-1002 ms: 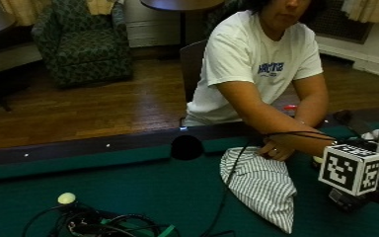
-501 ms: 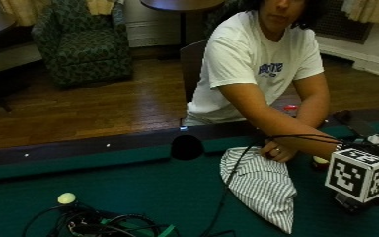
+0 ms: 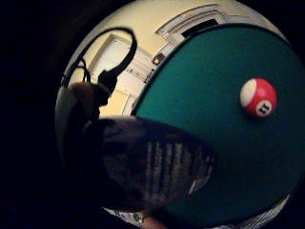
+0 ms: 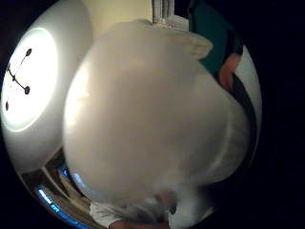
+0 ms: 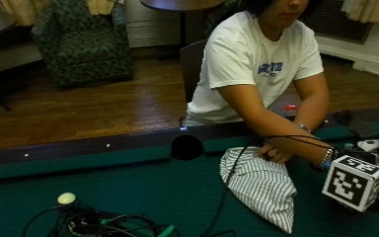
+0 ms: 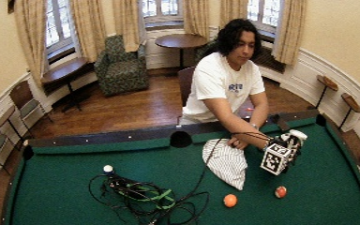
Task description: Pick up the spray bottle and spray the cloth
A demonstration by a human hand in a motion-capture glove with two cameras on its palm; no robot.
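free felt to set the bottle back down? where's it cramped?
Bare felt between the cloth and the far right rail, beyond the red ball; also the left end past the cables. Crowded: cables, and the orange ball just below the cloth.

pale spray bottle (image 4: 152,114) filling the palm view, green table (image 4: 212,33) behind

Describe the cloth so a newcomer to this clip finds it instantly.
On the green pool table, look just below the side pocket in front of the seated person. The cloth lies crumpled there under the bare hand: white with thin dark stripes, unlike the round balls nearby.
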